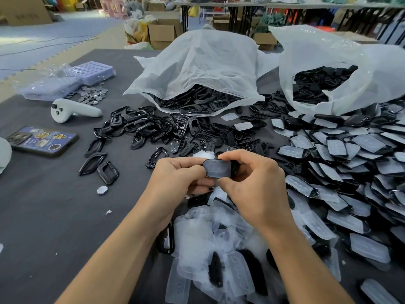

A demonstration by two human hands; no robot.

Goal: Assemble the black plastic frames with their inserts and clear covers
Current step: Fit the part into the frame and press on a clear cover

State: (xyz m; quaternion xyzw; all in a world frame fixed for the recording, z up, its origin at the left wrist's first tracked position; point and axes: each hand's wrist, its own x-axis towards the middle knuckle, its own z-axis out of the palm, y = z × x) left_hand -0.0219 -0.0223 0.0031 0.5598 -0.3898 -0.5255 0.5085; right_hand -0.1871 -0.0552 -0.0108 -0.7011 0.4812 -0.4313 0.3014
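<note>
Both hands hold one black frame with a clear cover [217,168] above the table's middle. My left hand [178,176] pinches its left end, thumb on top. My right hand [254,181] grips its right end, fingers curled over the edge. Loose black frames [140,126] lie scattered behind the hands. Black inserts [197,143] are spread just beyond them. Clear covers [210,233] are heaped under my wrists. Assembled pieces [350,163] form a big pile at the right.
Two white plastic bags, one [197,69] at centre back and one [341,69] at right, spill black parts. At left lie a phone [41,140], a white controller [72,109], metal discs [92,95], purple trays [92,71]. One disc [102,190] sits on the dark table cloth [54,216].
</note>
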